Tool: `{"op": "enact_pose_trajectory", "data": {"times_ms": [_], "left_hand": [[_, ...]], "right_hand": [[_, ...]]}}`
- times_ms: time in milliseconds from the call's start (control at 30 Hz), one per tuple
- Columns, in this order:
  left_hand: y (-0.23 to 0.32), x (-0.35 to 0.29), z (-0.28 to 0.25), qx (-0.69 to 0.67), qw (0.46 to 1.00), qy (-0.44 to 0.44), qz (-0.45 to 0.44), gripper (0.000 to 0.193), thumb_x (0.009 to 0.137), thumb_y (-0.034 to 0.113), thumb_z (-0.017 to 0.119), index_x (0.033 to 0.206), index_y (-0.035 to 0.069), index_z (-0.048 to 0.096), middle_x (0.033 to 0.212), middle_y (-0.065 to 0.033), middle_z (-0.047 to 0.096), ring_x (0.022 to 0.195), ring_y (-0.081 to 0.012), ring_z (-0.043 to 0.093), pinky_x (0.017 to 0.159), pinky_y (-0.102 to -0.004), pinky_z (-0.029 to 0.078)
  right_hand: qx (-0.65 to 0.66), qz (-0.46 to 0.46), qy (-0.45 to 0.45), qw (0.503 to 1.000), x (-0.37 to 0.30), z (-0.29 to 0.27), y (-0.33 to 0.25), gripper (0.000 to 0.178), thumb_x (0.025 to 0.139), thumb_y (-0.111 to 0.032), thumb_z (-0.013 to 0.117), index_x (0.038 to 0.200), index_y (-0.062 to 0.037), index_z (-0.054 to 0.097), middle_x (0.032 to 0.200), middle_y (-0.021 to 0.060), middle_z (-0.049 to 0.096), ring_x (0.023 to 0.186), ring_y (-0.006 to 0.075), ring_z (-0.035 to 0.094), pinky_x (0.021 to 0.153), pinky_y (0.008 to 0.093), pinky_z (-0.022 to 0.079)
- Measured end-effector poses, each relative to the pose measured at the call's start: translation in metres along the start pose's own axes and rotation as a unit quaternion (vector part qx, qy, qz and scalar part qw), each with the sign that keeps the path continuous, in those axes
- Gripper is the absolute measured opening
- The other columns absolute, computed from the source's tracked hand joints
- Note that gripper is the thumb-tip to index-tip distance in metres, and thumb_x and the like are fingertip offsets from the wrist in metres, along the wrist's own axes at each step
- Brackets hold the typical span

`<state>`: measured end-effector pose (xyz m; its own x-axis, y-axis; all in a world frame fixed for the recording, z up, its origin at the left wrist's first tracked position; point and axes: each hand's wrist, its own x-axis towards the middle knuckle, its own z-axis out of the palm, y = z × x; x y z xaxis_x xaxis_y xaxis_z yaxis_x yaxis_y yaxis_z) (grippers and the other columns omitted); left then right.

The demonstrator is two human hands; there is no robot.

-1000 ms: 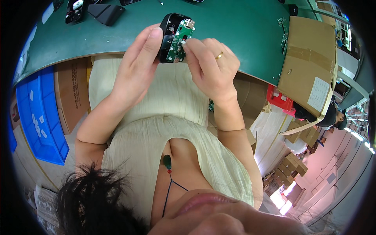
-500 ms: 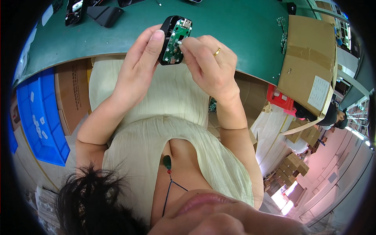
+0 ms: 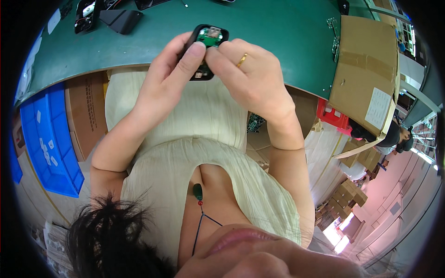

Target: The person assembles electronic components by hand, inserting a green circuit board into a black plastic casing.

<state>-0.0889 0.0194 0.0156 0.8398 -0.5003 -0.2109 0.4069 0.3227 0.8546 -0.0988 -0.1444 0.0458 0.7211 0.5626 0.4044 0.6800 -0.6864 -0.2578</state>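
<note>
Black housing point(image 3: 207, 73), upper centre: green circuit board point(image 3: 209, 41) inside, fastening indeterminable, face uncovered. Left hand point(image 3: 172, 73): curled around housing. Right hand point(image 3: 250, 76): fingers bunched at board, hold hidden.

held in the left hand point(image 3: 169, 76), above the near edge of the desk point(image 3: 282, 30): a casing point(image 3: 208, 75), with a circuit board point(image 3: 209, 37) within its rim and the right hand point(image 3: 252, 78) at its right side. on the desk, toward the far left, an opened device point(image 3: 86, 15), with a loose part point(image 3: 121, 21) just to its right. at the desk's right end, a box point(image 3: 359, 55), with small boards point(image 3: 333, 41) just left of it and a basket point(image 3: 331, 114) below. beneath the desk's left side, a crate point(image 3: 51, 139), then a carton point(image 3: 89, 113) just right of it. beyond the box, another person point(image 3: 396, 140).
</note>
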Motion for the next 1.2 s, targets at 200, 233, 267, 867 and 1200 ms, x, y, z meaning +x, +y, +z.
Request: {"op": "enact_pose_trajectory", "data": {"times_ms": [200,233,267,867,1200], "left_hand": [[0.005,0.008,0.002,0.047,0.997,0.030,0.060,0.033,0.093,0.016,0.039,0.123,0.002,0.041,0.106,-0.0045,0.053,0.095,-0.0095,0.052,0.082,-0.0245,0.043],[0.004,0.008,0.001,0.047,0.997,0.036,0.056,0.032,0.093,0.015,0.039,0.122,0.002,0.041,0.103,-0.0046,0.054,0.093,-0.0097,0.052,0.080,-0.0243,0.043],[0.003,0.009,0.000,0.047,0.997,0.042,0.051,0.031,0.093,0.015,0.039,0.120,0.002,0.042,0.101,-0.0048,0.054,0.091,-0.0099,0.053,0.079,-0.0240,0.044],[-0.006,0.016,0.013,0.165,0.969,0.058,0.173,0.030,0.093,0.021,0.040,0.116,0.001,0.043,0.102,-0.0048,0.050,0.091,-0.0104,0.047,0.080,-0.0229,0.039],[-0.001,0.054,0.008,0.067,0.988,0.018,0.137,0.037,0.095,0.027,0.036,0.122,0.002,0.040,0.115,-0.0061,0.045,0.102,-0.0121,0.045,0.089,-0.0248,0.035]], "right_hand": [[0.167,0.134,0.188,0.959,0.000,0.016,0.000,0.045,0.066,-0.006,0.069,0.108,-0.0064,0.051,0.084,0.0043,0.052,0.074,0.0183,0.053,0.053,0.0254,0.045],[0.166,0.134,0.190,0.958,-0.001,0.022,-0.002,0.045,0.066,-0.006,0.069,0.108,-0.0064,0.051,0.084,0.0043,0.052,0.074,0.0183,0.053,0.053,0.0254,0.045],[0.233,0.166,0.198,0.938,-0.005,0.029,-0.003,0.048,0.068,-0.005,0.069,0.111,-0.0059,0.048,0.092,0.0071,0.052,0.077,0.0184,0.053,0.054,0.0247,0.046],[0.552,0.327,0.270,0.718,-0.005,0.046,-0.006,0.034,0.076,0.000,0.064,0.100,-0.0032,0.041,0.101,0.0074,0.044,0.084,0.0098,0.051,0.062,0.0200,0.044],[0.577,0.338,0.210,0.713,0.008,0.026,0.035,0.039,0.075,-0.007,0.067,0.106,-0.0026,0.043,0.106,0.0087,0.047,0.091,0.0130,0.052,0.071,0.0243,0.045]]}}
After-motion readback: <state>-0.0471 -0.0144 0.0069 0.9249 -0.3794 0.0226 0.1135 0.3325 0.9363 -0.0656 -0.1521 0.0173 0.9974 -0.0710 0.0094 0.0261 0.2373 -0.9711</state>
